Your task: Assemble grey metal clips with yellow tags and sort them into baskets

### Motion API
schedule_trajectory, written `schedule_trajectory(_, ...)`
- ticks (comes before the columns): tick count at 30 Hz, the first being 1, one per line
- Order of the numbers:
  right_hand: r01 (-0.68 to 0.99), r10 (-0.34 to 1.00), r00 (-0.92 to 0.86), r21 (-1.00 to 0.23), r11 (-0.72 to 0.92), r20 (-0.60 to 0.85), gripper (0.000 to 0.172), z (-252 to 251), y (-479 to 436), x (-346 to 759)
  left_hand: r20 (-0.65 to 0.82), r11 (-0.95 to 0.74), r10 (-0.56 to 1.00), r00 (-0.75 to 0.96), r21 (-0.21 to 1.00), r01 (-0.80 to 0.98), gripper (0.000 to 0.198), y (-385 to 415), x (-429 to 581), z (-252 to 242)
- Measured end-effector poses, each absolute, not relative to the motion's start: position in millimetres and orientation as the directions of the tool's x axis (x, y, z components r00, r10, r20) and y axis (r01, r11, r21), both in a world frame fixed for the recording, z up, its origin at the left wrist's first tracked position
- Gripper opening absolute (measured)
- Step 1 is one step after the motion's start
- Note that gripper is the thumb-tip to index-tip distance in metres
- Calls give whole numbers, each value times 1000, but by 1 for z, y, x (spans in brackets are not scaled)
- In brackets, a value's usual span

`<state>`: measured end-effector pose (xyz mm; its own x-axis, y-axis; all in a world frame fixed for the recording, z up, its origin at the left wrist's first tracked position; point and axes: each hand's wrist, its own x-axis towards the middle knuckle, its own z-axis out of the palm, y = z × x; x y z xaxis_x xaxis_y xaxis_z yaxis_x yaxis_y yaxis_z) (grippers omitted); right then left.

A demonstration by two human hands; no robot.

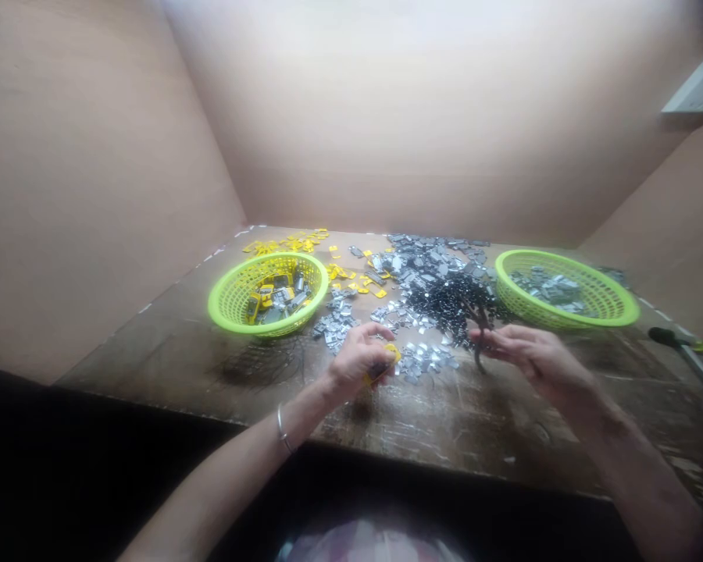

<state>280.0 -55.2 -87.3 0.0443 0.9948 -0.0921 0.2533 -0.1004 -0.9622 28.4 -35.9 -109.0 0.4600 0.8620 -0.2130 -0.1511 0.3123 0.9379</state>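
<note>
My left hand [363, 359] is closed on a small yellow and dark piece [385, 365] above the table's front part. To the right, my right hand [519, 351] pinches a thin dark tool [479, 361], whose upper end overlaps a pile of small black parts [445, 300]. Loose silver pieces [425, 359] lie between the two hands. Another cluster of silver pieces [337, 320] sits just beyond my left hand. Exactly what kind of tool it is cannot be made out.
A green basket [226, 320] with yellow and grey pieces stands at left, another green basket [618, 312] with grey pieces at right. Yellow pieces [266, 247] and grey plates [422, 254] lie at the back. A dark rod [688, 351] is at far right.
</note>
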Motion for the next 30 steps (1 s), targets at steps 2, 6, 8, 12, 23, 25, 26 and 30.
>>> schedule_trajectory(2,47,974,-133,-983,-178,-183,18,-91,-64,268,-233,327,848,475,937,-124,33,-34,28,-107)
schedule_trajectory(6,-114,904,-341,-943,-313,-259,17,-97,-74,247,-230,310,831,507,947,-78,31,-31,25,-103)
schedule_trajectory(8,-122,879,-394,-933,-338,-268,21,-98,-76,240,-228,303,821,524,951,-60,32,-30,23,-102)
schedule_trajectory(12,-114,859,-438,-931,-347,-267,19,-102,-81,232,-244,310,814,528,950,-37,35,-27,18,-105)
schedule_trajectory(23,246,901,-346,-952,-182,-261,23,-97,-87,228,-229,285,806,546,958,-19,36,-23,14,-107)
schedule_trajectory(25,300,897,-358,-942,-152,-258,23,-98,-86,229,-228,279,805,547,960,-11,36,-23,15,-106)
schedule_trajectory(26,327,895,-362,-935,-139,-260,22,-99,-85,229,-225,274,804,550,962,-7,35,-23,15,-106)
schedule_trajectory(30,405,890,-387,-912,-70,-241,18,-99,-81,227,-220,249,801,557,968,26,34,-25,16,-104)
